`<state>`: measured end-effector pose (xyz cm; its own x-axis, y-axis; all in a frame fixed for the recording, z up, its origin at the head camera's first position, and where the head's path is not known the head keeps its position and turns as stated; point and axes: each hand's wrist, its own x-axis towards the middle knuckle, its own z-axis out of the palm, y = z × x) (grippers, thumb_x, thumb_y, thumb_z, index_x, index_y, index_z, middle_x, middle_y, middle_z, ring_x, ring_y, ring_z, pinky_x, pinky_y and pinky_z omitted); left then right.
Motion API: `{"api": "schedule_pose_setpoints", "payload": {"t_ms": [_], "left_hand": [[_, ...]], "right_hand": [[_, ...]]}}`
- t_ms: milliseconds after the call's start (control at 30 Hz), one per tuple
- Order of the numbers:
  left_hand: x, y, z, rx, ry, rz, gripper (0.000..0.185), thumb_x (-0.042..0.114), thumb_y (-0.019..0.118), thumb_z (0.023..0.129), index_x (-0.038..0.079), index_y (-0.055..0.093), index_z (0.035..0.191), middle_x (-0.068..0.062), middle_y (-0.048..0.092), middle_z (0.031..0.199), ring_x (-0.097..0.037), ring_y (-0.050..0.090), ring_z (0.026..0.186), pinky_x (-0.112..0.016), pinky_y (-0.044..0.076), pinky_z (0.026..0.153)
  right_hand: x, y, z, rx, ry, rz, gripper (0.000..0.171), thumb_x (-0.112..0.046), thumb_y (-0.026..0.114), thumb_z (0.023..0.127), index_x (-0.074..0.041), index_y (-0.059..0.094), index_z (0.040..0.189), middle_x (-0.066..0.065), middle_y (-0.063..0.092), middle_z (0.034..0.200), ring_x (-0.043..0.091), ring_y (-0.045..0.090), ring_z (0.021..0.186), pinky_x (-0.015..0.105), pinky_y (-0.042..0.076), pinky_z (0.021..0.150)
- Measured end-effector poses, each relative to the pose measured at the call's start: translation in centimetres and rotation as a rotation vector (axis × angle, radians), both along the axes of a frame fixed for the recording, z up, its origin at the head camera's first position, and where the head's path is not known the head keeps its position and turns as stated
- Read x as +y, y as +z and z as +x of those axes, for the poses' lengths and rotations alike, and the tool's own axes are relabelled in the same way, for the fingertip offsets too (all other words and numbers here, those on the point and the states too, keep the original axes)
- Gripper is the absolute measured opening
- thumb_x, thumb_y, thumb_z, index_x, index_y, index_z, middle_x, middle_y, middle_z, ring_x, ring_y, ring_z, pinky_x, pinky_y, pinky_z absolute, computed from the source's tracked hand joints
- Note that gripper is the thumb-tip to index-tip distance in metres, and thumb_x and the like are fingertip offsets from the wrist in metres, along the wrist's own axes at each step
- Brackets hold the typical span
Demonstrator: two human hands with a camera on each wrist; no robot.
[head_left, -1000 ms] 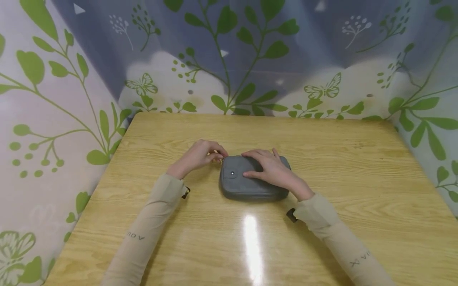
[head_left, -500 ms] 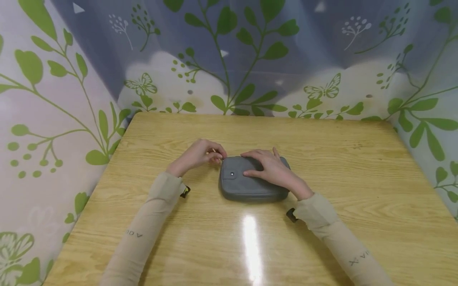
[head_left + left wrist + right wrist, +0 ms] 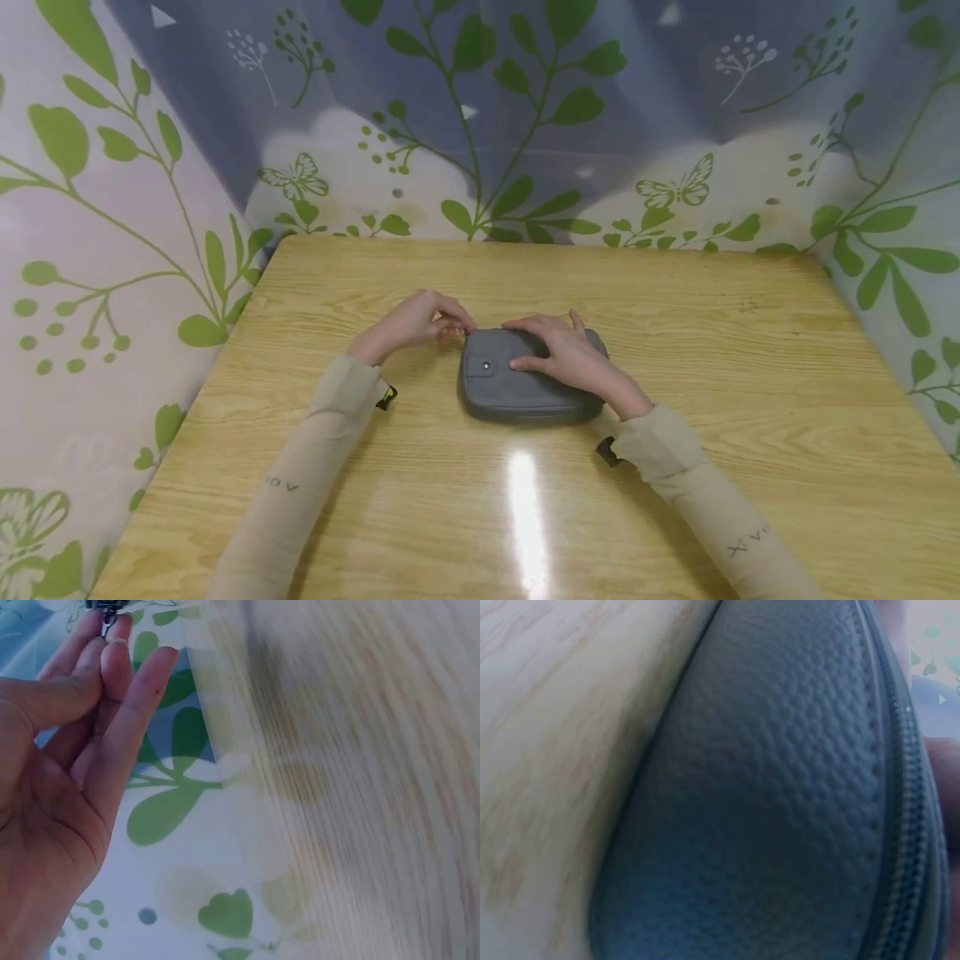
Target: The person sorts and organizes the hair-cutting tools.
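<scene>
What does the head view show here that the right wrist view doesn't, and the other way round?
Only the head view shows both hands: the left hand pinching at the far left corner of the grey pouch, the right hand resting flat on top, and a metal snap. Only the right wrist view shows the zipper teeth and pebbled grain. Both show the pouch lying on the wooden table.

Head camera: looking forward and down from above onto the desk (image 3: pixel 750 400), taking in both hands and the grey pouch (image 3: pixel 517 392). Left wrist camera: sitting close behind the left hand (image 3: pixel 67 750), facing the desk edge and patterned backdrop (image 3: pixel 180 825). Right wrist camera: pressing near the pouch's zipper (image 3: pixel 904 825); pouch shared with head view.
</scene>
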<state>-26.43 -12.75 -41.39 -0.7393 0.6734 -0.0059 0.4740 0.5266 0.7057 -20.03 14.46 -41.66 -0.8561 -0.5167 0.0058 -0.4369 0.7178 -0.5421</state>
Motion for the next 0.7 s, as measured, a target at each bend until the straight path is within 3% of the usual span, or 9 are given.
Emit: {"api": "schedule_pose_setpoints", "payload": {"t_ms": [200,367,500,700], "left_hand": [[-0.25,0.05,0.31,0.073,0.015,-0.04,0.01,0.013,0.076,0.092,0.013,0.082,0.1,-0.003,0.078,0.105,-0.019,0.074,0.088,-0.031,0.058,0.076],[-0.29,0.05,0.59,0.186,0.033,-0.043,0.007,0.012,0.079,0.088,0.015,0.084,0.092,0.0,0.079,0.097,-0.013,0.074,0.089,-0.03,0.058,0.077],[-0.26,0.2,0.57,0.278,0.012,-0.021,0.008,0.009,0.079,0.086,0.015,0.084,0.09,0.0,0.079,0.093,-0.016,0.075,0.09,-0.035,0.059,0.081],[0.26,0.15,-0.01,0.304,0.001,-0.013,0.01,0.011,0.076,0.089,0.015,0.083,0.093,0.002,0.079,0.095,-0.016,0.074,0.094,-0.036,0.057,0.088]], "right_hand": [[0.17,-0.26,-0.1,0.006,0.005,-0.014,0.059,-0.037,0.073,0.093,-0.017,0.056,0.146,0.009,0.056,0.148,0.033,0.044,0.141,0.072,-0.001,0.116],[0.16,-0.64,-0.04,0.022,0.013,-0.033,0.058,-0.036,0.075,0.092,-0.017,0.057,0.144,0.009,0.057,0.146,0.033,0.046,0.139,0.073,0.001,0.115],[0.18,-0.79,-0.06,0.039,0.02,-0.044,0.058,-0.034,0.077,0.091,-0.016,0.058,0.143,0.009,0.059,0.144,0.034,0.048,0.138,0.073,0.002,0.115],[0.3,-0.94,-0.37,0.053,0.036,-0.038,0.059,-0.036,0.077,0.091,-0.017,0.058,0.144,0.009,0.059,0.143,0.032,0.049,0.137,0.072,0.003,0.116]]}}
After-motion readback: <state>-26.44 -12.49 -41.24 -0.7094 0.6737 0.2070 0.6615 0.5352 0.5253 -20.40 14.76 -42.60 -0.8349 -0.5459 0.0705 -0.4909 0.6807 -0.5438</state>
